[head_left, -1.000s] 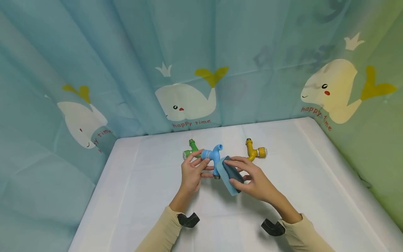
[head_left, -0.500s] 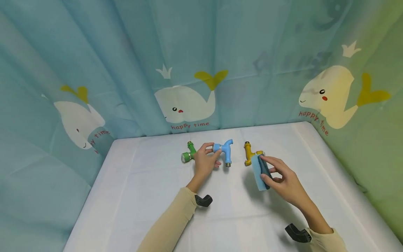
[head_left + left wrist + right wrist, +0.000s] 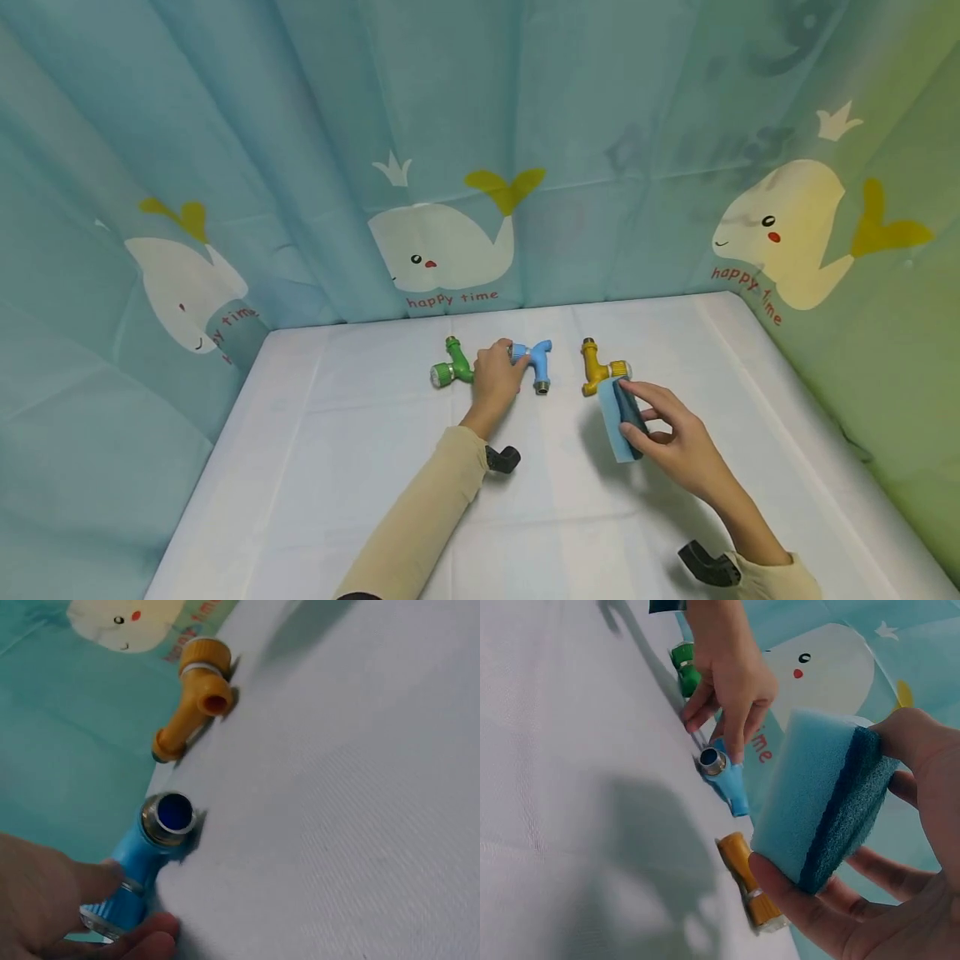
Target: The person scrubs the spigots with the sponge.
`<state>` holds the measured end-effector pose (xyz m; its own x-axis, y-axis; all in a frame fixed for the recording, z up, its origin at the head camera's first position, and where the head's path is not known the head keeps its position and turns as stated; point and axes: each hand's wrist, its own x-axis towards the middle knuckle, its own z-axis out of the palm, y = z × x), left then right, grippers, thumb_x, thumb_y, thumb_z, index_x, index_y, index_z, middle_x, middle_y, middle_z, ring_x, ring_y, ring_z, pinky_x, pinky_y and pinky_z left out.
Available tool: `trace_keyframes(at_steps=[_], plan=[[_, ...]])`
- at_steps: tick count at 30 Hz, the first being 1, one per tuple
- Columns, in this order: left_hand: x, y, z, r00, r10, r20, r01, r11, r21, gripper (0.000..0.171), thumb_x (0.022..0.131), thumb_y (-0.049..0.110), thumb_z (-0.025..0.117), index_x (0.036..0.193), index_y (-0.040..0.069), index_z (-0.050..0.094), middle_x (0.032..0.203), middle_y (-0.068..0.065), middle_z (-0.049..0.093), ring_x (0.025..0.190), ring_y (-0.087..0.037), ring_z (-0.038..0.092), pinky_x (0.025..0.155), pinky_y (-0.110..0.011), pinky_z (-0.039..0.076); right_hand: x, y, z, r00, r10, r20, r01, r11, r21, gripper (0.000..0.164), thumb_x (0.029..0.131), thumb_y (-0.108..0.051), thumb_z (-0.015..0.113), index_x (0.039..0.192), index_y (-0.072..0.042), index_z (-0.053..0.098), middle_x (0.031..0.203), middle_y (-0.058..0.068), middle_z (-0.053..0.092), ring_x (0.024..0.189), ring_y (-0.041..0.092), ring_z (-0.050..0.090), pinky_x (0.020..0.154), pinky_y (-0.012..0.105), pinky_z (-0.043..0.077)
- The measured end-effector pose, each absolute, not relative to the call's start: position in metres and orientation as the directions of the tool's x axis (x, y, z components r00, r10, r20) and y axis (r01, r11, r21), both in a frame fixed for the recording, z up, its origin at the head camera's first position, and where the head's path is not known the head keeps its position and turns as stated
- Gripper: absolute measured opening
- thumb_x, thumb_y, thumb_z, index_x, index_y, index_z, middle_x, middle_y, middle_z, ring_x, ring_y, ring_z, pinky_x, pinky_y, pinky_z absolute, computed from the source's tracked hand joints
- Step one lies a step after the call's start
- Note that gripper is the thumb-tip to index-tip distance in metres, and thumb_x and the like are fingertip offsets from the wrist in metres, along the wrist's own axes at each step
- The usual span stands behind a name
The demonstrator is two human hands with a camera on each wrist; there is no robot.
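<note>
Nearest to you, on the right, your right hand (image 3: 684, 448) grasps the sponge (image 3: 821, 799) between thumb and fingers, its pale foam side turned left and its dark scouring side toward the palm. The sponge is clear of the surface (image 3: 345, 467), just on your side of the yellow tap (image 3: 595, 371); hold it high enough not to knock that tap. Farther out, your left hand (image 3: 497, 382) grips the blue tap (image 3: 539, 365) by its knob end. This tap appears to rest on the surface, metal threaded end toward you, between the green tap (image 3: 457, 365) on the left and the yellow one on the right. The step in hand looks like settling the blue tap there: let its body lie stable before you loosen your fingers, then lift straight up, because the green tap sits close by, partly hidden behind that hand. Farthest away, beyond the surface, hangs the curtain (image 3: 600, 250) with its printed whales (image 3: 450, 246).
</note>
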<state>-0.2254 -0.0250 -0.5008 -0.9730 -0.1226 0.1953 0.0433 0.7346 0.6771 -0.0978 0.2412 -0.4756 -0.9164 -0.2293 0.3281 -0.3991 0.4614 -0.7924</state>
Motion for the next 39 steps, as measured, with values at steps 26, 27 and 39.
trace_keyframes(at_steps=[26, 27, 39], plan=[[-0.213, -0.143, -0.494, -0.990, 0.046, 0.136, 0.108, 0.863, 0.493, 0.110, 0.075, 0.057, 0.086, 0.158, 0.004, 0.037, 0.157, -0.018, 0.043, 0.123, -0.044, 0.053, 0.096, -0.060, 0.047, -0.094, 0.240, -0.488, -0.926, -0.249, 0.284, -0.372, 0.471, -0.800, 0.060, 0.094, -0.010, 0.077, 0.149, -0.020, 0.055, 0.146, 0.010, 0.052, 0.099, 0.028, 0.064, 0.075, 0.030, 0.061], [-0.216, -0.143, -0.495, -0.992, 0.048, 0.119, 0.100, 0.870, 0.483, 0.111, 0.075, 0.058, 0.086, 0.158, 0.004, 0.036, 0.158, -0.017, 0.042, 0.123, -0.043, 0.053, 0.097, -0.059, 0.047, -0.093, 0.240, -0.488, -0.926, -0.251, 0.283, -0.372, 0.468, -0.801, 0.060, 0.094, -0.010, 0.077, 0.149, -0.019, 0.054, 0.146, 0.010, 0.052, 0.099, 0.028, 0.064, 0.075, 0.031, 0.061], [-0.228, -0.138, -0.484, -0.996, 0.088, 0.022, 0.086, 0.821, 0.564, 0.112, 0.076, 0.038, 0.091, 0.160, 0.002, 0.028, 0.159, -0.021, 0.036, 0.130, -0.038, 0.049, 0.105, -0.053, 0.048, -0.087, 0.241, -0.489, -0.922, -0.256, 0.292, -0.383, 0.475, -0.792, 0.058, 0.093, -0.009, 0.077, 0.147, -0.019, 0.057, 0.145, 0.009, 0.054, 0.097, 0.026, 0.064, 0.073, 0.029, 0.060]])
